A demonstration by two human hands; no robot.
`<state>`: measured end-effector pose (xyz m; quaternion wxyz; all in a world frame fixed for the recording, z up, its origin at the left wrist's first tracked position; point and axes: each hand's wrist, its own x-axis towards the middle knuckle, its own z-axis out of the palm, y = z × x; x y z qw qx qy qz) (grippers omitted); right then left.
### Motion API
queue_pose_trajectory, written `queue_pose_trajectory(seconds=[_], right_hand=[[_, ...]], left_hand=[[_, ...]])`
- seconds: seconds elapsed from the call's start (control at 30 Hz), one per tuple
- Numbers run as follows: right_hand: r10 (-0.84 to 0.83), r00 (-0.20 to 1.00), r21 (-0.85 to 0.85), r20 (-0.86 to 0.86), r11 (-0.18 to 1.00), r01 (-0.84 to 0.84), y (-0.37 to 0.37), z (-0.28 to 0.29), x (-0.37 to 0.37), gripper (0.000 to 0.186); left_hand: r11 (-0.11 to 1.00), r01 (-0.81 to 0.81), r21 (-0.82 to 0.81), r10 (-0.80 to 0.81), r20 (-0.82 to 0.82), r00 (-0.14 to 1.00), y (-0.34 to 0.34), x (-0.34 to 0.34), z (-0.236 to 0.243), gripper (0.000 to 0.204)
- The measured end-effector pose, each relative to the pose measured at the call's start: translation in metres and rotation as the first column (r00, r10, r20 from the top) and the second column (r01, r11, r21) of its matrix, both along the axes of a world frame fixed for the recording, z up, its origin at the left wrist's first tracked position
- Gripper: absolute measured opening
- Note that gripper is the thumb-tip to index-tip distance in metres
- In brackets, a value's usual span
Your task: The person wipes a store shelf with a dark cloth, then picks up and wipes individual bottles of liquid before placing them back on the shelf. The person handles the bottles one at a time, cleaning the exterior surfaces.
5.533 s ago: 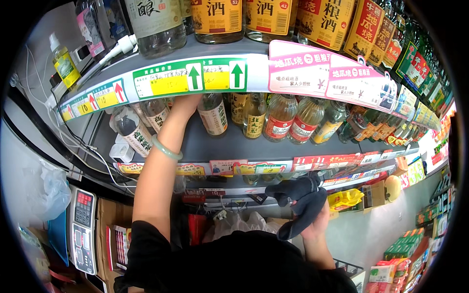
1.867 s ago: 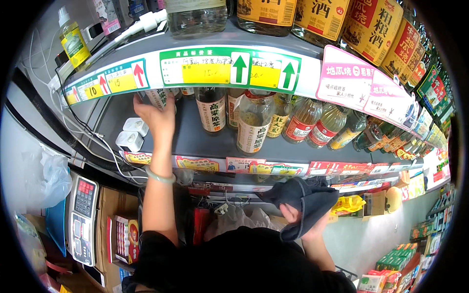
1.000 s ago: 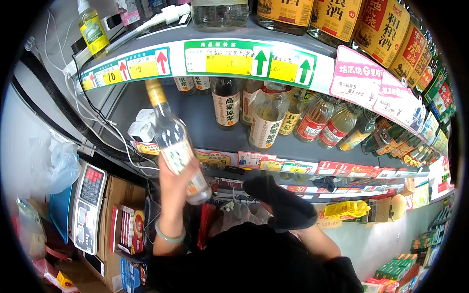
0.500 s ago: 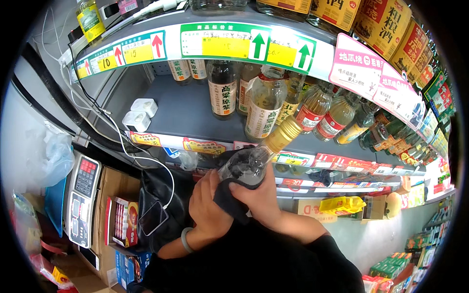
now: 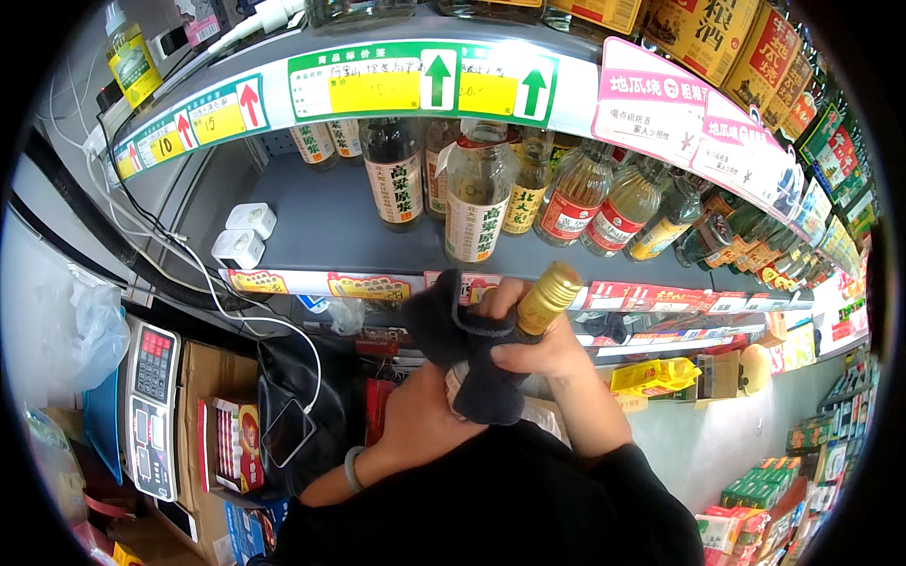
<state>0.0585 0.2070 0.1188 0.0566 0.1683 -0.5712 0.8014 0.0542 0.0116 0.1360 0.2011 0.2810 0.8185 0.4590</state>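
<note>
Since the earlier frame, your right hand (image 5: pixel 545 347) and the dark cloth (image 5: pixel 472 351) have slid up the bottle (image 5: pixel 545 304), so its neck, bare before, is now covered to just under the cap. That one bottle is off the shelf, tilted in front of your body, its gold, ribbed, shiny cap (image 5: pixel 557 286) pointing up and right; cloth and fingers hide most of the glass, with one pale patch showing. Both your hands are clamped on it: your left hand (image 5: pixel 425 415) around the lower body, your right around the neck through the one soft, near-black cloth. You wear one pale bracelet (image 5: pixel 353 469) on your left wrist.

Beyond, on the grey shelf (image 5: pixel 321 222), you have two red-labelled bottles (image 5: pixel 571 215), two white plug blocks (image 5: pixel 238 249) at the left and one clear bottle (image 5: pixel 477 212) near the front edge. Low to your left are one phone (image 5: pixel 289 433) on a black bag (image 5: pixel 330 391) and one scale (image 5: pixel 151 415).
</note>
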Motion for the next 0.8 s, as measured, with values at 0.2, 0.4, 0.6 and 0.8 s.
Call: queue_pose_trajectory(seconds=[0.2,0.4,0.6,0.8], right_hand=[[0.095,0.992,-0.569,0.078,0.822,-0.034,-0.004,0.014,-0.003,0.035],[-0.268,0.940,-0.036,0.209,0.959,0.281,-0.006,0.013,0.017,0.026],[-0.336,0.901,-0.009,0.273,0.936,0.352,-0.034,0.004,0.047,0.055],[-0.619,0.783,0.328,-0.062,0.728,0.602,-0.061,-0.051,0.056,0.090]], left_hand=[[0.693,0.229,0.683,-0.709,0.588,0.390,-0.006,-0.017,-0.088,0.071],[0.896,0.252,0.364,-0.334,0.180,0.925,-0.009,-0.021,-0.042,0.067],[0.988,0.151,0.037,-0.131,-0.324,0.937,-0.011,-0.007,-0.030,0.066],[0.994,-0.081,0.078,0.106,-0.428,0.897,-0.005,0.003,-0.051,0.069]])
